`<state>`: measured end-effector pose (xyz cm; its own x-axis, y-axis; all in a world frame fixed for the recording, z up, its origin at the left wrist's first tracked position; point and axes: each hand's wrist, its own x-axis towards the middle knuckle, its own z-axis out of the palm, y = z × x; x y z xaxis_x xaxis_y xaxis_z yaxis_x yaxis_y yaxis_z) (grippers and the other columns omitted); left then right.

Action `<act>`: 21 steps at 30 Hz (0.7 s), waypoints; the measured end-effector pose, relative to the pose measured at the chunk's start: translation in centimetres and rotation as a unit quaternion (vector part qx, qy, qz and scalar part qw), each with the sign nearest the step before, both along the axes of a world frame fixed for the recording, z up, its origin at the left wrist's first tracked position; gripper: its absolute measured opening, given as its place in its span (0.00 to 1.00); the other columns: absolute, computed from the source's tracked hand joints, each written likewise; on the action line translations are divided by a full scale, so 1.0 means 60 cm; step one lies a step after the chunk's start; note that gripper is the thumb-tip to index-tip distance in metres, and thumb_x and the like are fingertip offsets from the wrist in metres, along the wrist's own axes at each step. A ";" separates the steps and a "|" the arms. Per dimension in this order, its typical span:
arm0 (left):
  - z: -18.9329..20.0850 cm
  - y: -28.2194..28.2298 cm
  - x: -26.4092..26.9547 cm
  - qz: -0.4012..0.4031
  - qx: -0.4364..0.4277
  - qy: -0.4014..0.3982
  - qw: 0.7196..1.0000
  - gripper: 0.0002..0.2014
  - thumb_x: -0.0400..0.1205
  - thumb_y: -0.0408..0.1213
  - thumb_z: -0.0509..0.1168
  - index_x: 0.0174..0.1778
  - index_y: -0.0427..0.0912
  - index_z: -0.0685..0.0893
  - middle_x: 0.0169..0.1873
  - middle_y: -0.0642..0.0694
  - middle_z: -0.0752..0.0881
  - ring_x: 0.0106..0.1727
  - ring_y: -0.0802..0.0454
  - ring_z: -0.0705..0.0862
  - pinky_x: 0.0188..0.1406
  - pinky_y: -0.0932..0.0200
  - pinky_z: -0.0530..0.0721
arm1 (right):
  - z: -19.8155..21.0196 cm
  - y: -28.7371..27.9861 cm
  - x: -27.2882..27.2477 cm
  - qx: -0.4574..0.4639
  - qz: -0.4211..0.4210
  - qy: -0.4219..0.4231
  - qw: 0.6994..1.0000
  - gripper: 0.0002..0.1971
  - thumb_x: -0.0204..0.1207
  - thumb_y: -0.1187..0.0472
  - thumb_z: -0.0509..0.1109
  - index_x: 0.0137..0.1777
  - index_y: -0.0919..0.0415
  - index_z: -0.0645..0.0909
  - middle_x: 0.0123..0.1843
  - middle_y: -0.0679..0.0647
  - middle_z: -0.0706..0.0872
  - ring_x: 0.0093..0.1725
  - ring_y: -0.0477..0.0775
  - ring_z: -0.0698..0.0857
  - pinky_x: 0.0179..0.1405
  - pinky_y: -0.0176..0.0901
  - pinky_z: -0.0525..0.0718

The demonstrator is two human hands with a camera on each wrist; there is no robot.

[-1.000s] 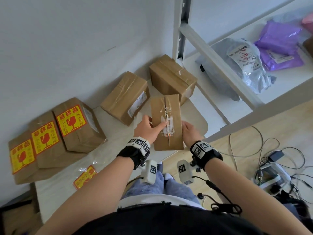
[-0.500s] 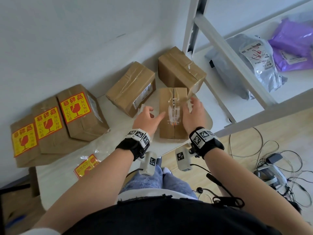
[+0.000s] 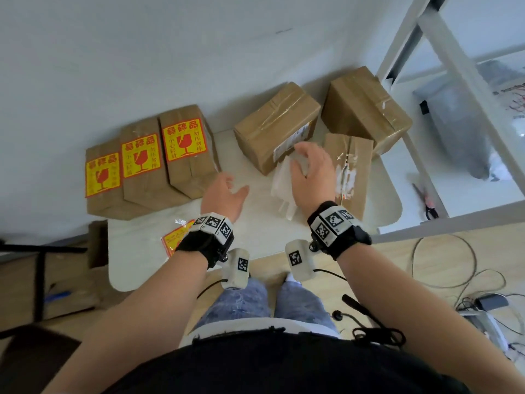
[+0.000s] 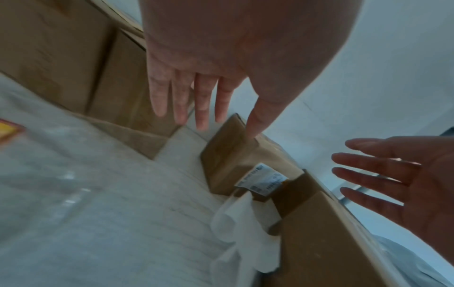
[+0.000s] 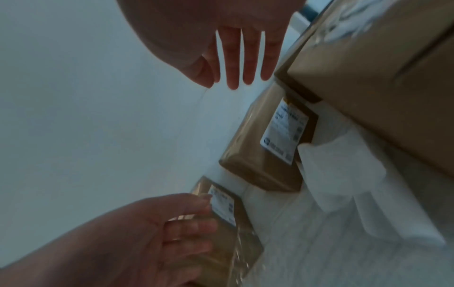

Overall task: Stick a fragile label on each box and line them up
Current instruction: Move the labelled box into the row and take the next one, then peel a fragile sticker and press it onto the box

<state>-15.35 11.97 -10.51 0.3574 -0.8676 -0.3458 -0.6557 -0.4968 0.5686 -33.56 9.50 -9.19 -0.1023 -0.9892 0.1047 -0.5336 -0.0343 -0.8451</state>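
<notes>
Three brown boxes with yellow-and-red fragile labels [image 3: 140, 156] stand in a row against the wall at the left. Two unlabelled boxes, one with a shipping sticker [image 3: 277, 126] and one beside the rack [image 3: 366, 109], stand further right. A narrow box with torn tape [image 3: 352, 172] lies flat near the table's right edge. My left hand [image 3: 227, 189] hovers open over the table between the two groups, fingers straight [image 4: 181, 97]. My right hand [image 3: 308, 169] is open above a crumpled white sheet [image 3: 284, 186], holding nothing [image 5: 240, 58]. A pack of spare labels [image 3: 176, 240] lies by my left wrist.
The white table [image 3: 255, 231] has a rounded front edge and ends just right of the narrow box. A white shelf rack [image 3: 443, 52] stands at the right with scissors [image 3: 426, 203] on its lower shelf. Cables [image 3: 454, 265] lie on the wooden floor.
Both hands have let go of the narrow box, which now lies on the table. They have moved left and spread open, and the view has swung left.
</notes>
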 end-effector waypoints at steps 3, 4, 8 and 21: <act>-0.012 0.025 0.052 0.052 -0.004 -0.018 0.998 0.23 0.79 0.46 0.70 0.68 0.42 0.76 0.67 0.43 0.79 0.66 0.42 0.80 0.63 0.51 0.75 | -0.028 0.004 0.048 0.055 0.060 0.001 0.997 0.09 0.82 0.63 0.63 0.57 0.57 0.84 0.51 0.52 0.88 0.52 0.52 0.84 0.53 0.52 0.85; -0.016 0.032 0.068 0.069 0.009 -0.029 0.997 0.25 0.79 0.45 0.71 0.69 0.41 0.75 0.68 0.40 0.76 0.67 0.40 0.78 0.64 0.50 0.74 | -0.042 0.005 0.063 0.091 0.080 0.005 0.993 0.10 0.82 0.63 0.63 0.57 0.57 0.85 0.52 0.52 0.88 0.50 0.52 0.84 0.54 0.52 0.85; -0.046 0.057 0.136 0.123 0.130 -0.051 0.982 0.32 0.78 0.46 0.70 0.76 0.40 0.69 0.72 0.36 0.69 0.70 0.33 0.74 0.68 0.42 0.75 | -0.095 0.017 0.129 0.233 0.129 0.013 0.964 0.12 0.81 0.65 0.63 0.54 0.53 0.87 0.52 0.54 0.90 0.50 0.54 0.87 0.58 0.51 0.85; -0.113 0.087 0.249 0.115 0.241 -0.066 0.962 0.19 0.80 0.35 0.60 0.68 0.42 0.78 0.63 0.36 0.84 0.64 0.34 0.82 0.57 0.49 0.81 | -0.155 0.058 0.267 0.419 0.231 0.086 0.874 0.12 0.79 0.70 0.66 0.58 0.62 0.87 0.49 0.56 0.91 0.44 0.54 0.90 0.46 0.37 0.88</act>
<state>-0.39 17.21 -17.30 0.5891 -0.5112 -0.6258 -0.5475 -0.8221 0.1561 -17.56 13.00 -18.46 0.2742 -0.6580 -0.7014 -0.7483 0.3121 -0.5853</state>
